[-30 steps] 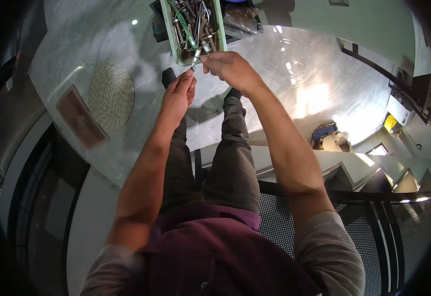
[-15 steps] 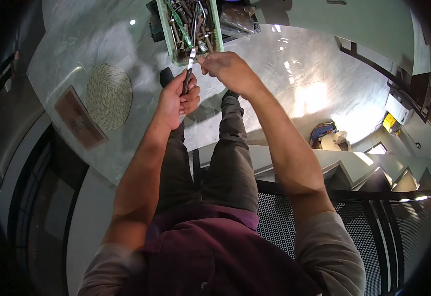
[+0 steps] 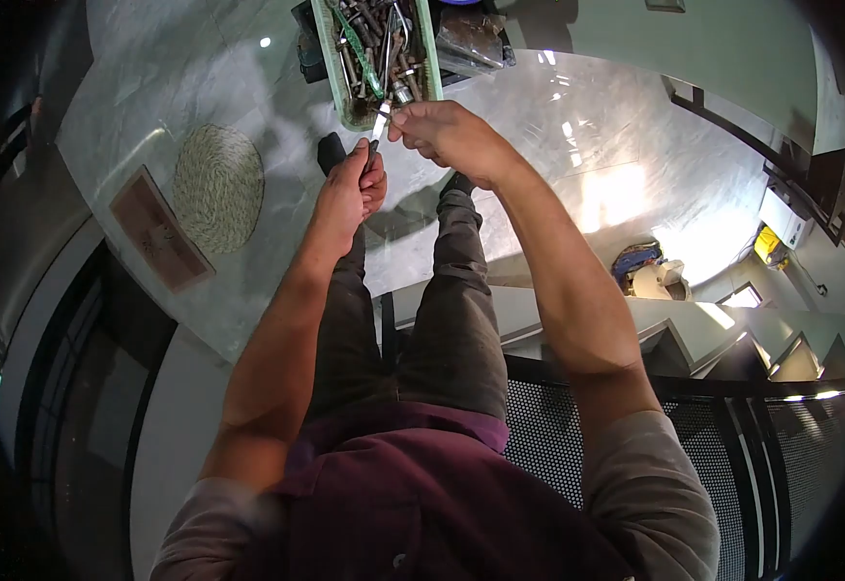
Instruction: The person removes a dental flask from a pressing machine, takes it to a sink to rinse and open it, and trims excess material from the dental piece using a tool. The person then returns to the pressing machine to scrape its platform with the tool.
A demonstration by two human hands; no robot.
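Note:
My left hand (image 3: pixel 350 189) is closed around the dark handle of a slim tool with a shiny, blade-like metal end (image 3: pixel 380 124). The metal end points up and away, just short of the basket's near rim. To its right, my right hand (image 3: pixel 442 136) pinches with thumb and forefinger beside the tip; a small dark thing seems to be there, too small to name. Beyond both hands sits a pale green basket (image 3: pixel 434 68) full of bolts, sockets and metal tools, with a green strip (image 3: pixel 360 48) lying on top.
A round woven mat (image 3: pixel 217 189) and a reddish-brown board (image 3: pixel 159 232) lie on the floor at the left. Dark cases flank the basket, a plastic-wrapped item (image 3: pixel 471 44) on the right one. Perforated black metal (image 3: pixel 543 426) is beside my legs.
The tool's dark handle showed more half a second ago; my left fingers have since closed further round it. My right hand stays pinched near the tip, barely moved.

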